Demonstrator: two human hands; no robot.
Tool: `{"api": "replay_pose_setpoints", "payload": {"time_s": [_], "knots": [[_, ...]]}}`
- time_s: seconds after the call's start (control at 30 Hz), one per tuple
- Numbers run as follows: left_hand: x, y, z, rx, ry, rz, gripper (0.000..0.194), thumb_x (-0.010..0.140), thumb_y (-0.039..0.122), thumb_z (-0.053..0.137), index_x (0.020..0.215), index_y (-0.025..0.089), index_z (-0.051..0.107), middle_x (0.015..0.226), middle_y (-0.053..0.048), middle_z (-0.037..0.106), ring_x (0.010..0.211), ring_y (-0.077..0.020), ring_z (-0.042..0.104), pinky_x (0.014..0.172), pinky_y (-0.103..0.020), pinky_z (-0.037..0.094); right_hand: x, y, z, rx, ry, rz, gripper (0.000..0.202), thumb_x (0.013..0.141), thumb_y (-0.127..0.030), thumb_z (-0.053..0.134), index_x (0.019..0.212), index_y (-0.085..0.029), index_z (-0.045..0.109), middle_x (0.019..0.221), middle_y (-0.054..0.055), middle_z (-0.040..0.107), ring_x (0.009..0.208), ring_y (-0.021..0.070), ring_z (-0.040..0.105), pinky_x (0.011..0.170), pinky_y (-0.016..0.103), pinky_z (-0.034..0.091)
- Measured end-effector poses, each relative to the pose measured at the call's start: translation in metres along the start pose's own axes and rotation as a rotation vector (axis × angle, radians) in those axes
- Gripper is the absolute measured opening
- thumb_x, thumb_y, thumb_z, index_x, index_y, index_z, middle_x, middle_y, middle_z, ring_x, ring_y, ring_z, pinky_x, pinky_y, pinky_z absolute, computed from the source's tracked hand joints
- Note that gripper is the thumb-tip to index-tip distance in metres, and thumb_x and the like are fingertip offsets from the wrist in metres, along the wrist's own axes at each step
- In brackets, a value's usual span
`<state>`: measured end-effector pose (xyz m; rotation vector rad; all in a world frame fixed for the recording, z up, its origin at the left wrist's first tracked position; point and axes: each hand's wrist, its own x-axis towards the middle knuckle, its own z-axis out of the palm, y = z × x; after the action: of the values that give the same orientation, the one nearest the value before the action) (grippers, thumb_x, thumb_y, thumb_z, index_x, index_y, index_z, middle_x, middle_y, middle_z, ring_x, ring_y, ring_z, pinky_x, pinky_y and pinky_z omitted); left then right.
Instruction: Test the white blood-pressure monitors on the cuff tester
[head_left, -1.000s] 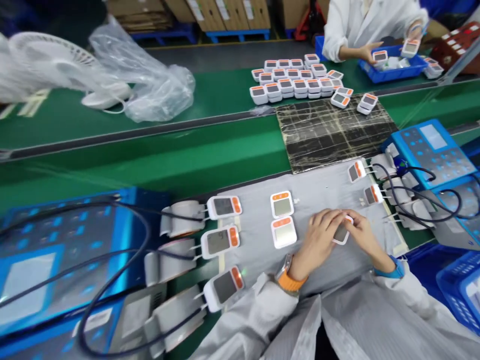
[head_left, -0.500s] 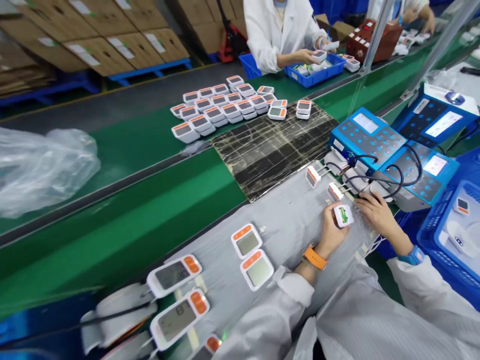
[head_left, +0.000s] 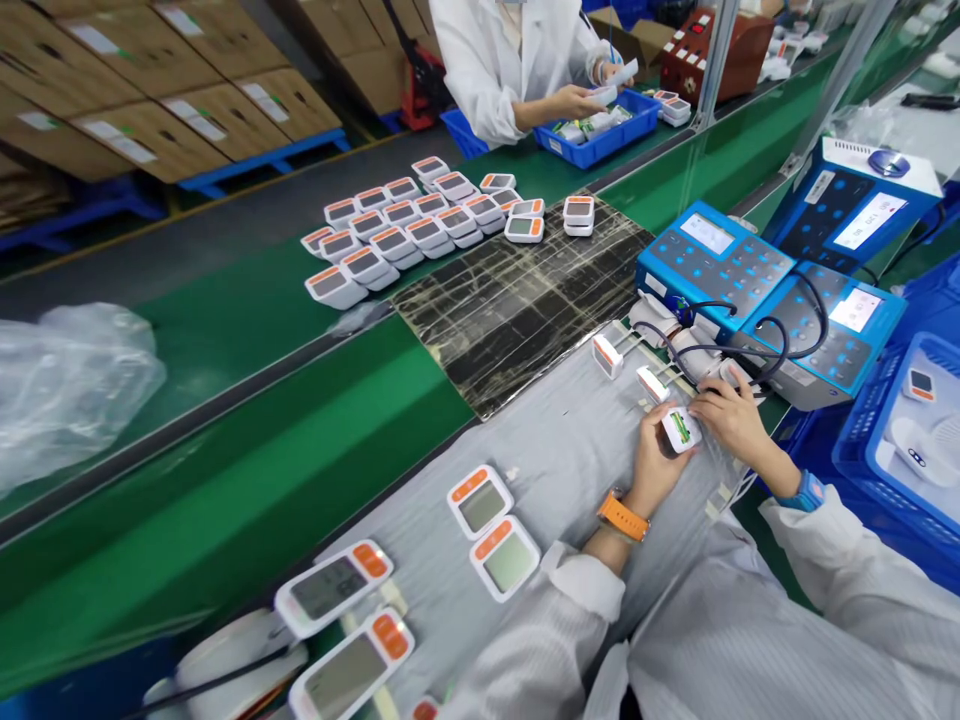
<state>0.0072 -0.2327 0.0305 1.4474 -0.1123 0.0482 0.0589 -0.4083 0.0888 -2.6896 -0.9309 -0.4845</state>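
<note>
My left hand (head_left: 651, 462), wearing an orange watch band, is closed around a small white blood pressure monitor (head_left: 686, 437). The monitor's underside faces up, with green batteries (head_left: 681, 427) showing in its open compartment. My right hand (head_left: 733, 420) is at the monitor's right edge, its fingers drawn together; whatever they pinch is hidden. Just beyond my hands, two more monitors, one nearer (head_left: 652, 384) and one farther (head_left: 606, 356), stand on edge with tubes attached. Two monitors, an upper one (head_left: 481, 502) and a lower one (head_left: 505, 558), lie screen up left of my forearm.
Blue testers (head_left: 716, 262) with black cables stand beyond my right hand. A blue crate (head_left: 862, 470) is at right. Larger monitors (head_left: 334, 590) lie at lower left. Across the green conveyor (head_left: 360, 420), rows of monitors (head_left: 405, 225) sit near a co-worker (head_left: 487, 70) and a blue bin (head_left: 581, 152).
My right hand has moved left from beside the cuffs to the monitor's edge, its fingers drawing together. My left hand still holds the monitor, now tilted slightly. The view has shifted a little.
</note>
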Motion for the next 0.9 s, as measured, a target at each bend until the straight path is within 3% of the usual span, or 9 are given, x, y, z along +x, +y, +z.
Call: {"api": "replay_pose_setpoints", "payload": {"time_s": [0.27, 0.47, 0.6, 0.7, 0.9], "knots": [[0.003, 0.003, 0.002, 0.051, -0.059, 0.050, 0.071, 0.076, 0.022, 0.082, 0.137, 0.023, 0.044, 0.151, -0.015, 0.050, 0.142, -0.0287, 0.049, 0.116, -0.053, 0.043, 0.004, 0.008, -0.003, 0.055, -0.026, -0.049, 0.025, 0.103, -0.022, 0.051, 0.096, -0.028, 0.075, 0.090, -0.001, 0.076, 0.108, 0.0211, 0.065, 0.128, 0.057, 0.007], [0.006, 0.006, 0.002, 0.088, -0.084, 0.069, 0.070, 0.078, 0.026, 0.083, 0.137, 0.023, 0.045, 0.152, -0.016, 0.049, 0.143, -0.0298, 0.048, 0.114, -0.054, 0.045, 0.009, 0.014, -0.008, 0.057, -0.076, -0.177, 0.025, 0.101, -0.016, 0.053, 0.095, -0.025, 0.075, 0.088, 0.000, 0.076, 0.110, 0.0209, 0.065, 0.129, 0.059, 0.003], [0.005, 0.004, 0.002, 0.057, -0.068, 0.082, 0.072, 0.078, 0.029, 0.083, 0.138, 0.024, 0.044, 0.152, -0.015, 0.050, 0.142, -0.0297, 0.049, 0.115, -0.058, 0.045, 0.002, 0.017, -0.016, 0.121, -0.064, -0.172, 0.022, 0.102, -0.019, 0.053, 0.100, -0.023, 0.075, 0.098, 0.004, 0.077, 0.117, 0.0210, 0.065, 0.129, 0.058, 0.014], [0.005, 0.004, 0.002, 0.055, -0.061, 0.059, 0.072, 0.077, 0.025, 0.083, 0.137, 0.024, 0.044, 0.152, -0.014, 0.050, 0.141, -0.0293, 0.050, 0.115, -0.059, 0.044, -0.006, 0.021, -0.019, 0.181, -0.099, -0.196, 0.024, 0.101, -0.017, 0.054, 0.093, -0.025, 0.076, 0.108, 0.003, 0.077, 0.127, 0.0216, 0.061, 0.127, 0.059, 0.019], [0.004, 0.006, 0.003, 0.058, -0.052, 0.020, 0.075, 0.074, 0.021, 0.084, 0.138, 0.025, 0.045, 0.151, -0.013, 0.051, 0.141, -0.0295, 0.050, 0.116, -0.056, 0.045, -0.009, 0.020, -0.017, 0.158, -0.129, -0.185, 0.025, 0.099, -0.014, 0.057, 0.093, -0.027, 0.077, 0.114, 0.000, 0.077, 0.132, 0.0211, 0.058, 0.129, 0.059, 0.005]]}}
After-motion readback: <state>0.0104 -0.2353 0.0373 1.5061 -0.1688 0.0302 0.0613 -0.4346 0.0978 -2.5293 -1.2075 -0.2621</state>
